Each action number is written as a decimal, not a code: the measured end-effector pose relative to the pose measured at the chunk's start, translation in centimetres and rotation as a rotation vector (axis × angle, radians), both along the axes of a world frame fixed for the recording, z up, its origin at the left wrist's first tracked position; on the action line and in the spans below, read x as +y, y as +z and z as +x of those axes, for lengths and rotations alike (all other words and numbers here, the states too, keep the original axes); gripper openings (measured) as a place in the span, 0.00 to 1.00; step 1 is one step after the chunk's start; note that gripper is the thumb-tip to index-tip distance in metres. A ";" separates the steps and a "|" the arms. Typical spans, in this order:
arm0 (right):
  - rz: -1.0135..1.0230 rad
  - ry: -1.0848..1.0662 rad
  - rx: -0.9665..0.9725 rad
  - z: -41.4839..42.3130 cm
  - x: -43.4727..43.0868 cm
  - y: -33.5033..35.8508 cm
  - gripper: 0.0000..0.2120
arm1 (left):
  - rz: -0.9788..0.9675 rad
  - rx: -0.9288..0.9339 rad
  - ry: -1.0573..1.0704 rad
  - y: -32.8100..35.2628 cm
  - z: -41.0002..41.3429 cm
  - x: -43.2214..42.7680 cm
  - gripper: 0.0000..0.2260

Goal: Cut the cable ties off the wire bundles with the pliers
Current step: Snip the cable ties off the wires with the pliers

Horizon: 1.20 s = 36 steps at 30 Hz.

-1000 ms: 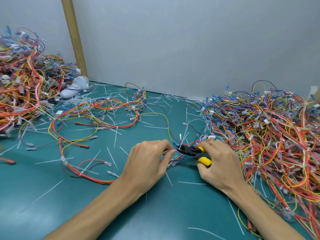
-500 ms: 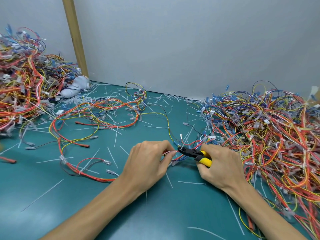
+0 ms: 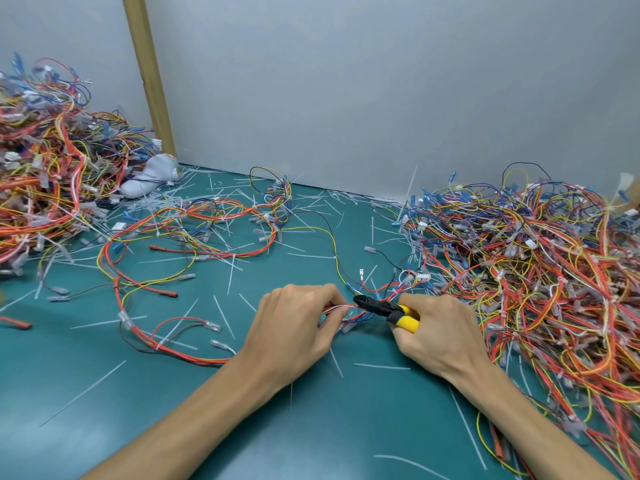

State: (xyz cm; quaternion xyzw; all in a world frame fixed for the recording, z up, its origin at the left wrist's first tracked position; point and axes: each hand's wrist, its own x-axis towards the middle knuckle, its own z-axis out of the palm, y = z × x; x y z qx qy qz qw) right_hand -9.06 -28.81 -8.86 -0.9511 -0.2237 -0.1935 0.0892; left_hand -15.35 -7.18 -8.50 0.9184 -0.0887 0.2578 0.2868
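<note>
Two bare forearms are reaching in from the near edge over a green table (image 3: 104, 393), where thin white cut ties (image 3: 382, 367) are lying scattered. The left hand (image 3: 294, 327) is resting knuckles up near the middle. Its fingers and thumb are curling in and pinching a small wire bundle (image 3: 358, 317) of red, blue and white strands. Just to the right, the right hand (image 3: 440, 334) is grasping the yellow handles of the pliers (image 3: 381, 308), with its fingers wrapping round them. The black head of the pliers is pointing left and touching the bundle just beside the left fingertips. Whether it is biting on a tie is too small to tell. The bundle is lying low over the table between the two hands, and its strands are running off right and far towards a big heap.

That right heap of wires (image 3: 536, 271) is spreading along the right side from near to far, in red, yellow and blue. Farther out and left of the hands, a loose harness (image 3: 207, 233) of red and yellow wires is looping flat on the table. At the far left, a second heap (image 3: 45, 174) is piling up high. Just beside it, a white lump (image 3: 152, 176) is lying at the foot of a wooden strip (image 3: 149, 77), which is rising at a slant against the grey wall (image 3: 346, 98).
</note>
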 end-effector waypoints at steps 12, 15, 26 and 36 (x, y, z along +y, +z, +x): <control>0.381 0.180 -0.039 0.1 0.0 0.2 0.11 | -0.245 0.025 -0.106 -0.6 0.7 -0.2 0.03; 0.267 0.368 -0.082 -0.5 0.2 0.1 0.16 | -0.295 0.017 -0.166 -0.5 0.7 -0.3 0.03; 0.177 0.338 -0.174 -0.2 0.3 -0.3 0.20 | -0.110 0.063 -0.352 0.7 1.4 1.4 0.28; 0.566 0.175 -0.168 0.1 -0.5 0.0 0.17 | 0.115 0.035 -0.114 2.9 1.7 4.4 0.21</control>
